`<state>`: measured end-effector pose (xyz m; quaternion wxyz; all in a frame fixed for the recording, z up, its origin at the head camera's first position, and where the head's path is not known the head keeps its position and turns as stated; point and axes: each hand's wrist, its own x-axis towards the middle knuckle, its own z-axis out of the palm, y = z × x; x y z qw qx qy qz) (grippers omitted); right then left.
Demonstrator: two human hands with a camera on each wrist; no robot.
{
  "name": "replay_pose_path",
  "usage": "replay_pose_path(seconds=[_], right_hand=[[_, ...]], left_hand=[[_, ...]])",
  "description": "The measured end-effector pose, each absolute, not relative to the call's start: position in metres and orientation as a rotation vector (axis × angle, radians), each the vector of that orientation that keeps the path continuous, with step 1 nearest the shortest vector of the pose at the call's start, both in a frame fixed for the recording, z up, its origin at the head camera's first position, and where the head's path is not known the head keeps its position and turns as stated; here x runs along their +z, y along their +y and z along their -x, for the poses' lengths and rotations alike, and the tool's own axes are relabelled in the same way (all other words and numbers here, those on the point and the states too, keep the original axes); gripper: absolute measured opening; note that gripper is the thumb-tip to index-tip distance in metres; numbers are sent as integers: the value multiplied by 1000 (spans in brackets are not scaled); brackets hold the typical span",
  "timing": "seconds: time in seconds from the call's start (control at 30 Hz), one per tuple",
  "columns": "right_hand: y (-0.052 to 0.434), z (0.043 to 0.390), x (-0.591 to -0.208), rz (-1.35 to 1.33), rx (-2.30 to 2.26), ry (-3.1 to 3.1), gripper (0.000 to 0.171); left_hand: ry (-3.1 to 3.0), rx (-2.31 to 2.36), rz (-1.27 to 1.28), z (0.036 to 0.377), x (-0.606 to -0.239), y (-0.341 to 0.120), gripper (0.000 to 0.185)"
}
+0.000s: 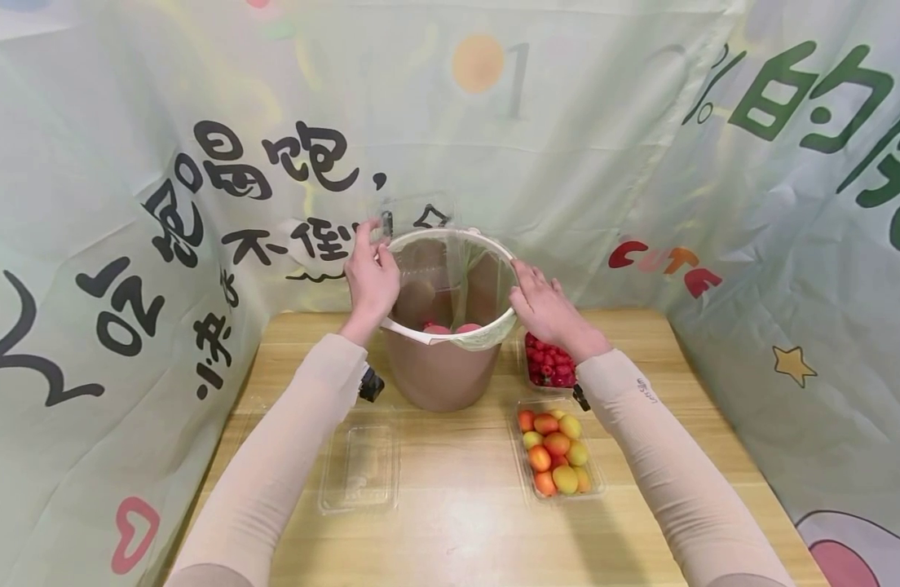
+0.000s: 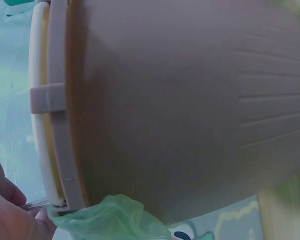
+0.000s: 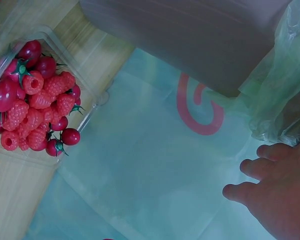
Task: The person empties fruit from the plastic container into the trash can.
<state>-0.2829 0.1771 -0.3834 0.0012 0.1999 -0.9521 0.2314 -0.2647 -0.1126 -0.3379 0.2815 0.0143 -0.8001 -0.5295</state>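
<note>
A brownish-pink trash bin [image 1: 441, 371] with a white rim and a thin green liner bag [image 1: 494, 333] stands at the back of the table. At its left rim my left hand [image 1: 372, 281] pinches a clear plastic container [image 1: 419, 210], which is tilted over the opening and hard to make out. Reddish round things [image 1: 468, 328] show inside the bin; their kind is unclear. My right hand [image 1: 544, 303] rests on the right rim, its fingers fairly straight, beside the liner [image 3: 285, 85] in the right wrist view.
Right of the bin lies a clear box of raspberries and cherry tomatoes [image 3: 37, 102]. Nearer sits a box of orange and yellow small fruits [image 1: 556, 452]. A clear plastic box [image 1: 359, 469] lies at front left. Printed cloth walls [image 1: 567, 179] surround the wooden table [image 1: 450, 505].
</note>
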Motion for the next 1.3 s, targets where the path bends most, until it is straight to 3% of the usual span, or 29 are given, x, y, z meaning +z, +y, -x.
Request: replay_pose_path(seconds=[1.3], right_hand=[[177, 281, -382, -619, 723, -3002, 71]], left_hand=[[-2241, -1322, 15, 252, -324, -114, 38]])
